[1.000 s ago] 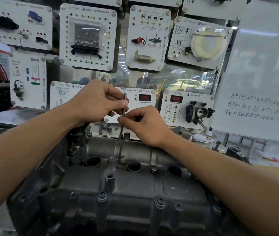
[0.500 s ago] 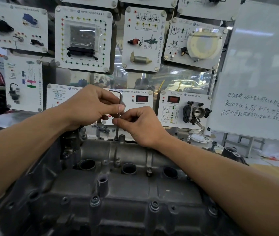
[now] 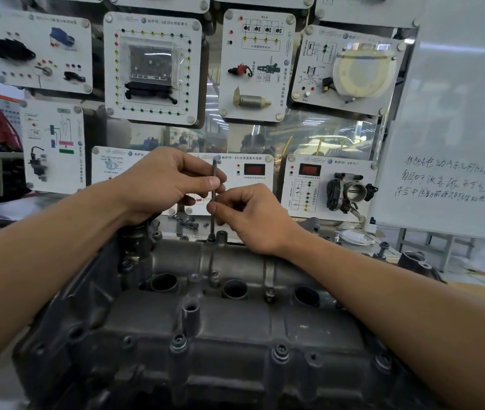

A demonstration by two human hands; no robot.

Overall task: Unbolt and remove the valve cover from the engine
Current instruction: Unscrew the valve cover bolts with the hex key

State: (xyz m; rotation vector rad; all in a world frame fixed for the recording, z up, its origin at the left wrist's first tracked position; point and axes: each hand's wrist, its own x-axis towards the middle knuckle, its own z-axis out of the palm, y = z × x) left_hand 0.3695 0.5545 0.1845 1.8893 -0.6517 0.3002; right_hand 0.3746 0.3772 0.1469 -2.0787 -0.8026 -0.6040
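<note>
The grey metal valve cover (image 3: 235,327) fills the lower middle of the head view, with three round plug wells and bolts (image 3: 280,352) along its near edge. A thin hex key (image 3: 213,199) stands upright with its tip in a bolt (image 3: 211,238) on the cover's far edge. My left hand (image 3: 164,182) pinches the key's upper part between thumb and fingers. My right hand (image 3: 250,214) pinches the shaft just below, fingers curled.
Loose bolts (image 3: 186,221) lie on the bench behind the engine. White training panels (image 3: 152,69) with car parts hang on the wall. A whiteboard (image 3: 457,128) with handwriting stands at the right. More metal parts (image 3: 416,260) sit on the bench at the right.
The key's short bent arm, seen pointing left half a second ago, no longer shows; the key has turned between my fingers. Both hands stay at the same far-edge bolt.
</note>
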